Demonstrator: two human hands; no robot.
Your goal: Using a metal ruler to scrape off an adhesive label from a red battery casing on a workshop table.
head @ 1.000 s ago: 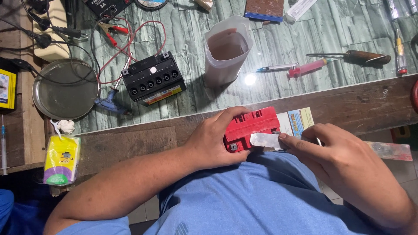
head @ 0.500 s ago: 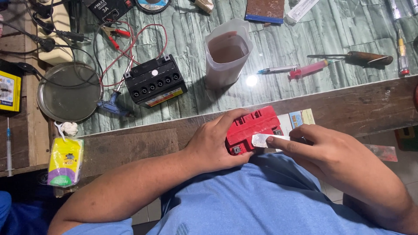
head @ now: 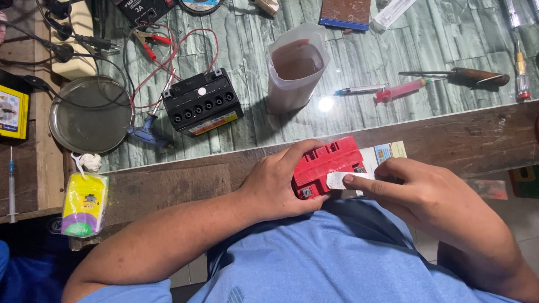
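Head-camera view, looking down: a person in a blue shirt (head: 314, 258) holds a small red battery (head: 325, 163) against the near wooden edge of the worktop (head: 168, 185), close to the body. The left hand (head: 278, 185) is wrapped around the battery's left end, thumb beneath and fingers curled over the top, gripping it firmly. The right hand (head: 418, 188) comes in from the right with its forefinger and thumb pinched on a white strip (head: 339, 179) that lies across the battery's near face; whether the strip is stuck down or loose cannot be told. A printed card (head: 384, 154) shows just behind the battery, partly hidden by the right hand. Farther back, on the green marbled surface, a black battery (head: 202, 104) with a row of round filler holes stands near red-clipped wires (head: 154, 42), with a blue tool (head: 147, 134) just beside its near left corner. A translucent jug (head: 295, 70) of brownish liquid stands to the right of the black battery, and beyond it lie a syringe (head: 359, 90) and a pink-handled tool (head: 401, 90), end to end, with a wooden-handled screwdriver (head: 466, 76) well to their right. A round metal plate (head: 90, 115) lies at the left, and a yellow plastic packet (head: 84, 205) hangs over the front edge.
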